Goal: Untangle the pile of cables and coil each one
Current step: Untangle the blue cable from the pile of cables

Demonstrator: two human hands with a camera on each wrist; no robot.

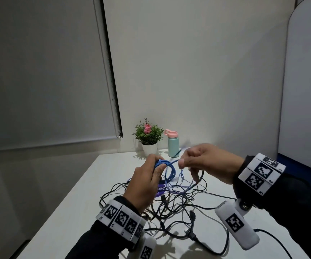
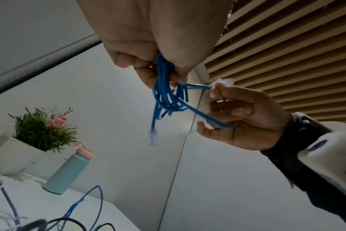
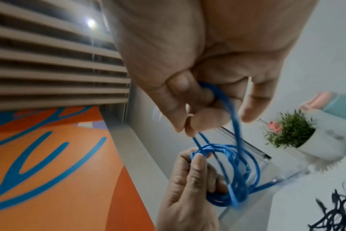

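Head view: both hands (image 1: 147, 182) on smooth, round blue cable (image 1: 169, 170) loops.

The blue cable (image 2: 164, 96) has a smooth, slightly glossy plastic jacket and ends in a clear plastic plug (image 2: 152, 137). The black cables (image 1: 169, 208) on the counter (image 1: 80, 193) look matt, rubbery. The counter is smooth, matt white. The bottle (image 1: 173, 146) has a satin mint body and a pink plastic lid. The plant pot (image 1: 150, 149) is plain matt white. White cloth bands (image 1: 123, 219) with printed black markers wrap the dark fabric sleeves. The ceiling slats (image 2: 286, 54) look like matt wood.
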